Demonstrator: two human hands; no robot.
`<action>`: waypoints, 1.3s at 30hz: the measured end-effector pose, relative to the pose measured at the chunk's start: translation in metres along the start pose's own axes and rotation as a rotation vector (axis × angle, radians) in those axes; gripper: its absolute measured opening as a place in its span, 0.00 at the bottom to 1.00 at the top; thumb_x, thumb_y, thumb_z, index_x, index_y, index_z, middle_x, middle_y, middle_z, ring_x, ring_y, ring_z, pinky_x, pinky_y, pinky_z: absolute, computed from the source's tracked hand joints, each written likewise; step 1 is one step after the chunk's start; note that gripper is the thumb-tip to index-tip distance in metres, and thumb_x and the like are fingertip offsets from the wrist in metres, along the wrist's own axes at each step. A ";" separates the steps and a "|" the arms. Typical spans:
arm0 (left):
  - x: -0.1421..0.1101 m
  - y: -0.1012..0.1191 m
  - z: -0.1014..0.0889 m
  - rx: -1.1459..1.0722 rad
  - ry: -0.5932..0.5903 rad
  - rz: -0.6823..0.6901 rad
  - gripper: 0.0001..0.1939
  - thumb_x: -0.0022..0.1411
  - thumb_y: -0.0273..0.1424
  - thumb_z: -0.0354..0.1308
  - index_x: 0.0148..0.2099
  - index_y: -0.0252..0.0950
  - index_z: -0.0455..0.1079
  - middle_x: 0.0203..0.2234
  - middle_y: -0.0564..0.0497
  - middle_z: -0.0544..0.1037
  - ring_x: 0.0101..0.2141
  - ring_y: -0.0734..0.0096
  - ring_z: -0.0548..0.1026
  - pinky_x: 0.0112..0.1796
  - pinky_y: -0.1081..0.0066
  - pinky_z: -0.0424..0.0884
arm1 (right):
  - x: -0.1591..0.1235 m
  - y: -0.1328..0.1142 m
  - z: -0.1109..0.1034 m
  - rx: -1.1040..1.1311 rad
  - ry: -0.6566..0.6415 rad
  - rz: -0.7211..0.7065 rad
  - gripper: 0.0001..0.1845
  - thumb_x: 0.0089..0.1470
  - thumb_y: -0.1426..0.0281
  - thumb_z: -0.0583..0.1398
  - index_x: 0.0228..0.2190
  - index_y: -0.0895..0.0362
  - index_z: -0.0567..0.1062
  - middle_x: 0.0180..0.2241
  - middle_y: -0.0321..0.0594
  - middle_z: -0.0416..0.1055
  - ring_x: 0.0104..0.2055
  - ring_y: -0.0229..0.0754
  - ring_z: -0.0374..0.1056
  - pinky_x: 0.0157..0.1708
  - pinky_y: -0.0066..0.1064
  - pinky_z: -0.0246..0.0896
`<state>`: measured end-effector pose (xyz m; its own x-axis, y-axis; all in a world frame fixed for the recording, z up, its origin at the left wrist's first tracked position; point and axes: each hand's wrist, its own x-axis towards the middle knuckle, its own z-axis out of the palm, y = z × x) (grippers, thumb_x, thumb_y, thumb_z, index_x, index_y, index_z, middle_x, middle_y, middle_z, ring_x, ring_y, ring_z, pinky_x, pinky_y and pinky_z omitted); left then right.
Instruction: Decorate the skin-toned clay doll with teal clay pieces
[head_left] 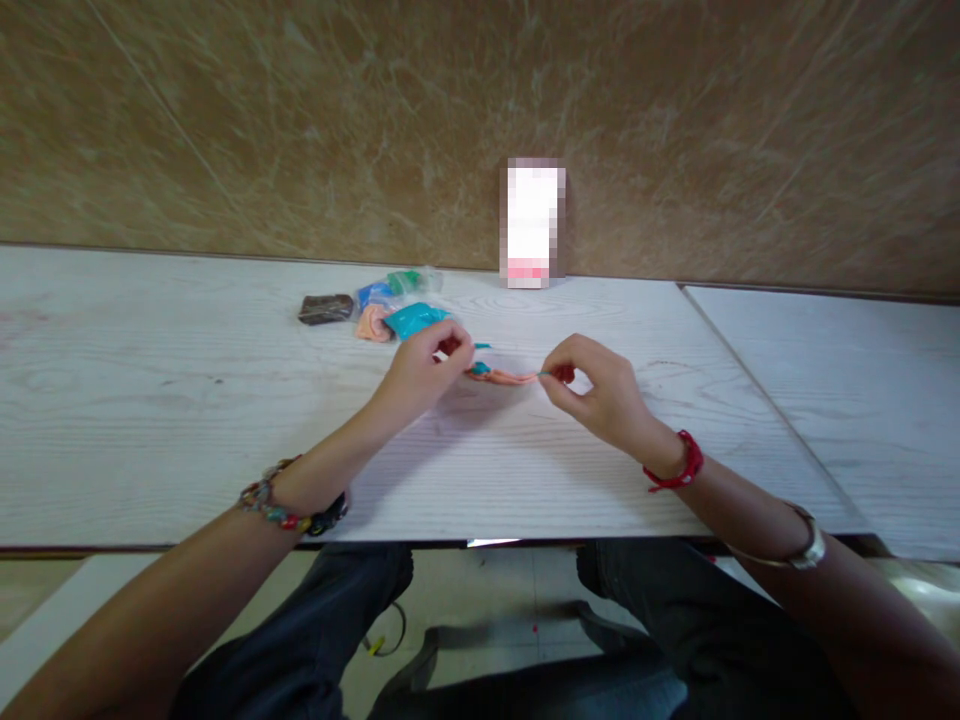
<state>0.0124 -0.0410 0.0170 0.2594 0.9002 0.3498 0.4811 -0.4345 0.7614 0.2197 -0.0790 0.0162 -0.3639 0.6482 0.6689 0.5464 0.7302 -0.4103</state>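
A thin strip of peach and teal modelling clay (514,378) stretches between my two hands, just above the white table. My left hand (431,360) pinches its left end, where a teal lump shows beside the fingers. At the other end, the thumb and forefinger of my right hand (596,385) are closed on a thin teal tip. A small teal piece (483,346) sticks out near my left fingertips; whether it joins the strip I cannot tell. Just behind my left hand lies a teal clay packet (415,319), with a peach clay packet (373,323) beside it.
A dark brown wrapped block (325,309), a blue packet (374,293) and a green packet (403,281) lie toward the back of the table (150,420). A bright, pixelated upright rectangle (534,222) leans against the brown marbled wall (300,120). A seam crosses the tabletop at right.
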 end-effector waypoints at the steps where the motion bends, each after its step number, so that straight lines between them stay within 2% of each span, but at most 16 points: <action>1: 0.003 -0.004 -0.003 0.018 0.079 -0.028 0.06 0.54 0.30 0.50 0.26 0.35 0.62 0.22 0.55 0.67 0.26 0.76 0.65 0.28 0.74 0.62 | 0.001 0.001 -0.001 0.026 0.033 0.059 0.06 0.52 0.72 0.55 0.24 0.57 0.69 0.23 0.35 0.67 0.25 0.33 0.61 0.27 0.27 0.58; 2: 0.005 -0.008 -0.006 0.043 0.125 -0.048 0.06 0.54 0.30 0.50 0.27 0.35 0.62 0.22 0.55 0.68 0.26 0.76 0.66 0.29 0.74 0.63 | 0.002 0.003 -0.002 0.053 0.056 0.120 0.06 0.52 0.71 0.55 0.24 0.56 0.69 0.23 0.35 0.68 0.25 0.33 0.62 0.27 0.27 0.59; 5: 0.010 -0.021 -0.015 0.209 0.132 -0.069 0.06 0.55 0.31 0.51 0.31 0.35 0.65 0.23 0.54 0.69 0.26 0.75 0.67 0.29 0.73 0.63 | 0.003 0.012 -0.002 0.118 0.048 0.284 0.06 0.50 0.68 0.57 0.25 0.57 0.70 0.24 0.35 0.70 0.26 0.34 0.64 0.27 0.28 0.61; 9: 0.010 -0.036 -0.019 0.532 0.019 -0.015 0.13 0.57 0.30 0.49 0.44 0.36 0.69 0.20 0.55 0.69 0.24 0.73 0.66 0.28 0.72 0.62 | 0.002 0.024 0.001 0.129 -0.059 0.427 0.04 0.45 0.70 0.61 0.23 0.57 0.71 0.22 0.35 0.72 0.25 0.35 0.67 0.27 0.27 0.63; 12: 0.009 -0.042 -0.018 0.675 -0.084 0.013 0.14 0.59 0.30 0.46 0.43 0.36 0.70 0.24 0.51 0.72 0.26 0.69 0.69 0.28 0.72 0.61 | 0.001 0.026 0.002 0.108 -0.129 0.455 0.03 0.43 0.73 0.61 0.26 0.57 0.74 0.23 0.35 0.73 0.25 0.35 0.68 0.26 0.26 0.62; 15: 0.007 -0.040 -0.016 0.747 -0.122 -0.011 0.14 0.61 0.34 0.47 0.43 0.35 0.70 0.24 0.50 0.72 0.26 0.68 0.69 0.26 0.71 0.59 | 0.002 0.022 0.002 0.028 -0.212 0.406 0.06 0.47 0.75 0.60 0.30 0.57 0.76 0.26 0.37 0.75 0.27 0.35 0.68 0.27 0.26 0.61; 21: 0.006 -0.035 -0.015 0.730 -0.058 -0.037 0.18 0.62 0.38 0.47 0.49 0.33 0.67 0.26 0.49 0.71 0.28 0.67 0.69 0.28 0.70 0.60 | 0.003 0.017 0.001 0.001 -0.321 0.411 0.09 0.52 0.75 0.56 0.26 0.59 0.76 0.20 0.34 0.71 0.22 0.33 0.65 0.25 0.25 0.56; 23: 0.006 -0.036 -0.015 0.690 -0.036 -0.015 0.17 0.62 0.37 0.48 0.48 0.34 0.67 0.26 0.50 0.70 0.29 0.68 0.69 0.30 0.70 0.61 | 0.003 0.017 0.000 -0.001 -0.348 0.401 0.06 0.50 0.76 0.58 0.28 0.59 0.77 0.24 0.36 0.74 0.25 0.33 0.67 0.26 0.25 0.57; 26: 0.007 -0.037 -0.015 0.645 -0.019 0.023 0.15 0.61 0.35 0.49 0.47 0.35 0.68 0.25 0.52 0.68 0.29 0.69 0.68 0.32 0.71 0.62 | 0.003 0.018 -0.001 -0.042 -0.402 0.356 0.09 0.50 0.78 0.58 0.31 0.59 0.78 0.30 0.38 0.76 0.31 0.35 0.69 0.31 0.25 0.58; 29: 0.008 -0.036 -0.014 0.648 -0.041 0.025 0.14 0.61 0.35 0.50 0.46 0.34 0.68 0.24 0.52 0.67 0.29 0.69 0.67 0.31 0.71 0.61 | 0.003 0.017 0.000 -0.092 -0.451 0.343 0.11 0.53 0.79 0.55 0.31 0.60 0.77 0.28 0.39 0.75 0.30 0.35 0.68 0.31 0.26 0.58; 31: 0.009 -0.035 -0.014 0.649 -0.055 0.022 0.15 0.61 0.35 0.50 0.47 0.33 0.68 0.25 0.52 0.67 0.30 0.69 0.67 0.32 0.71 0.61 | 0.003 0.016 0.002 -0.102 -0.458 0.341 0.10 0.53 0.78 0.55 0.29 0.61 0.77 0.27 0.39 0.74 0.29 0.35 0.67 0.30 0.26 0.57; 35: 0.009 -0.033 -0.013 0.629 -0.065 0.029 0.14 0.60 0.33 0.50 0.46 0.33 0.68 0.26 0.52 0.67 0.31 0.69 0.67 0.33 0.71 0.61 | 0.002 0.016 0.004 -0.050 -0.444 0.347 0.01 0.47 0.74 0.62 0.26 0.60 0.75 0.25 0.36 0.73 0.26 0.34 0.65 0.27 0.24 0.55; 39: 0.008 -0.033 -0.013 0.600 -0.082 0.038 0.15 0.60 0.32 0.50 0.48 0.32 0.68 0.27 0.52 0.68 0.31 0.70 0.67 0.34 0.70 0.62 | 0.002 0.017 0.003 -0.032 -0.438 0.327 0.08 0.52 0.75 0.57 0.23 0.59 0.75 0.24 0.37 0.73 0.26 0.34 0.65 0.28 0.25 0.54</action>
<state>-0.0121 -0.0189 0.0014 0.3382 0.8888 0.3094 0.8521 -0.4287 0.3001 0.2261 -0.0649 0.0092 -0.4478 0.8745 0.1862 0.7040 0.4732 -0.5296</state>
